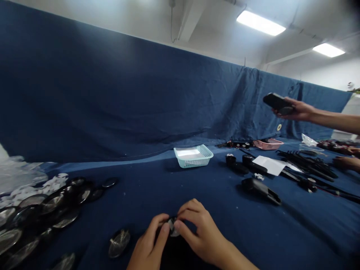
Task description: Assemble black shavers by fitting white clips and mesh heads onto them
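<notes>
Low in the middle of the head view, my left hand (152, 240) and my right hand (198, 228) meet over a small black round part (172, 218) with a whitish-grey piece (174, 229) on it. Fingers and thumbs of both hands are closed on its two sides and hide much of it. Left of my left hand, apart from it, a round black disc-like part (119, 243) with thin pale strands on it lies on the dark blue cloth (140, 198).
Several shiny black round parts (64, 219) and white pieces (53, 184) lie at left. A light-blue basket (194, 163) stands ahead. At right are a black plastic housing (260, 190), white paper (268, 165) and a pink basket (267, 145). Another person's hand (299, 109) holds a dark device (274, 100).
</notes>
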A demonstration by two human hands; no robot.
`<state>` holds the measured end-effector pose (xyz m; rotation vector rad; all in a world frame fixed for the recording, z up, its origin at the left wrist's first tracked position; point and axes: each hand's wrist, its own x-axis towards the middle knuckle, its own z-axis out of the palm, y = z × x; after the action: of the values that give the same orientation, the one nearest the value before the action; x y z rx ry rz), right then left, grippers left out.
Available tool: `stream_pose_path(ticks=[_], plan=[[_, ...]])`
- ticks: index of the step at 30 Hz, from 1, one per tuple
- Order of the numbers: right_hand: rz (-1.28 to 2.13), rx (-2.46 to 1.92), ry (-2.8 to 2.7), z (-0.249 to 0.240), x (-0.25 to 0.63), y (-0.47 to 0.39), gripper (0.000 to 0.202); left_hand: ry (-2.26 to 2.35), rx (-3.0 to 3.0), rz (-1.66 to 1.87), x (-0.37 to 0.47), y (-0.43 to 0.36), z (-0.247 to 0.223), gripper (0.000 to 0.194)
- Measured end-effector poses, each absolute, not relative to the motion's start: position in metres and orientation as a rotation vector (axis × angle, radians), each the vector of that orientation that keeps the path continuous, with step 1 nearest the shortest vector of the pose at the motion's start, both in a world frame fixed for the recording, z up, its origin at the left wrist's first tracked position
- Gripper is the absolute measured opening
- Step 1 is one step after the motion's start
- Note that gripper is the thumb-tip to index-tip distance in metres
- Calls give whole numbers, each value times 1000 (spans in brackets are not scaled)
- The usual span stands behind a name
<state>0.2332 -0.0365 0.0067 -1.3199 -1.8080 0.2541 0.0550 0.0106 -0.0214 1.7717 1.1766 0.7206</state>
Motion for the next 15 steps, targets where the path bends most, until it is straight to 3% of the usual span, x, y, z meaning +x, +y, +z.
stream_pose_path(ticks=[15], plan=[[392,-1150,-1784,9,237,-43,23,1193,1753,736,55,8,-25,45]])
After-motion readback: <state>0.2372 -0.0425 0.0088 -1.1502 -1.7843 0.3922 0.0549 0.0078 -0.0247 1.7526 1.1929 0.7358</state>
